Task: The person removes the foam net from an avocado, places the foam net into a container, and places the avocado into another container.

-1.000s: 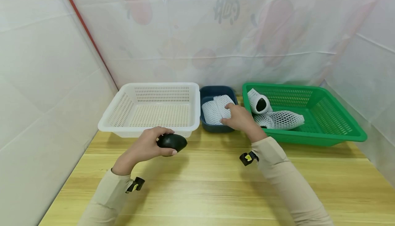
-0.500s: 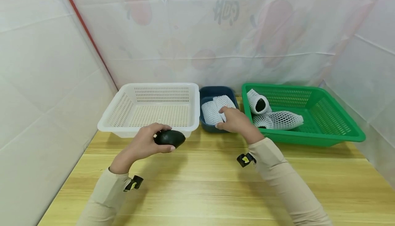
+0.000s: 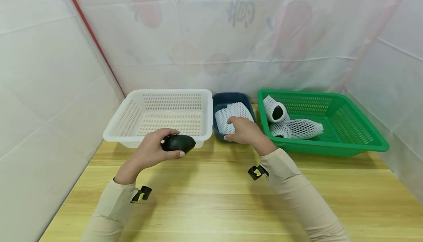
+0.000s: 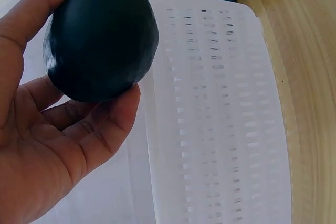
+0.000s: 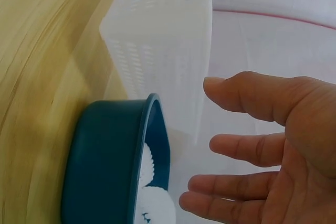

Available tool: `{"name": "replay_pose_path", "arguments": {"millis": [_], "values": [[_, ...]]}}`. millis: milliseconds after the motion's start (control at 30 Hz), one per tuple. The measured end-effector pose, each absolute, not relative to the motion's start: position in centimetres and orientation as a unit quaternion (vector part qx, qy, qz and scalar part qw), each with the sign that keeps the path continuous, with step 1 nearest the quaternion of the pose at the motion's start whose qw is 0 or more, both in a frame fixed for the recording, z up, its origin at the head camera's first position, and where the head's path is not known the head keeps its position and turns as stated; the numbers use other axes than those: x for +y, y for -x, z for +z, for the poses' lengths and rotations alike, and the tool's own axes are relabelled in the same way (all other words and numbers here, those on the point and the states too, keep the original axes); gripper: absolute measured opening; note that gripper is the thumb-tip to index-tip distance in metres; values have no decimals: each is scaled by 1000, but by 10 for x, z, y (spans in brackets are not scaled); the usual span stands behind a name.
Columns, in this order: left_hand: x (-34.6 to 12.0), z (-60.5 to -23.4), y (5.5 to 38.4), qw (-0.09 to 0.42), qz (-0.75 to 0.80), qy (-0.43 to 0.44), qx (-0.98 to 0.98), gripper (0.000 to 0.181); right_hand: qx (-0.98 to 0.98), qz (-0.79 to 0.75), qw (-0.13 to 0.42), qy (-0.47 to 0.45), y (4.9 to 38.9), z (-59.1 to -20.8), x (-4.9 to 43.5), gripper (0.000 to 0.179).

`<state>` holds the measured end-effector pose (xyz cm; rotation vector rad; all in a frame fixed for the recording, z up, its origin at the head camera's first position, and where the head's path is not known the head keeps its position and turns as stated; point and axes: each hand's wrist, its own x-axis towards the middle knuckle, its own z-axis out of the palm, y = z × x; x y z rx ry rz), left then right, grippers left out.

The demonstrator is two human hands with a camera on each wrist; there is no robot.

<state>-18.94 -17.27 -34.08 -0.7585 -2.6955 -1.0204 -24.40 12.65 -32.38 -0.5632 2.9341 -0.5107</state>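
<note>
My left hand (image 3: 149,151) grips a dark, smooth avocado (image 3: 179,143) above the table, by the front rim of the white basket (image 3: 123,138). In the left wrist view, fingers and thumb curl around the avocado (image 4: 102,40). My right hand (image 3: 244,131) hovers over the front of a dark blue bin (image 3: 220,136), which contains white foam net sleeves (image 3: 224,119). From the right wrist, this hand (image 5: 268,150) shows its thumb and fingers extended and apart, holding nothing, beside the blue bin (image 5: 105,161).
On the right stands a green basket (image 3: 343,124) with several net-wrapped dark fruits (image 3: 302,129) at its left end. All three containers line up along the back of the wooden table (image 3: 211,201), before a white sheet wall (image 3: 198,32).
My right hand has drifted left and slightly down across the blue bin. My left hand, with the avocado, has shifted slightly left and up. The containers shift slightly in view.
</note>
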Motion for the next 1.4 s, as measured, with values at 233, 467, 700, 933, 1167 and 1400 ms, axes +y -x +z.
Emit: {"name": "replay_pose_path", "arguments": {"millis": [233, 467, 700, 933, 1167, 1400], "values": [[-176, -338, 193, 80, -352, 237, -902, 59, 967, -159, 58, 190, 242, -323, 117, 54], [-177, -332, 200, 87, -354, 226, -903, 59, 967, -159, 60, 188, 242, -324, 107, 56], [-175, -332, 207, 103, -370, 204, -900, 60, 966, -166, 54, 191, 237, -323, 98, 55], [-178, -334, 214, 123, -385, 186, -896, 63, 966, -162, 44, 196, 236, -324, 87, 55], [-180, -336, 223, 119, -398, 157, -896, 61, 964, -155, 39, 210, 236, -327, 76, 55], [-181, -338, 233, 107, -390, 133, -905, 64, 965, -154, 35, 212, 237, -329, 71, 58]]}}
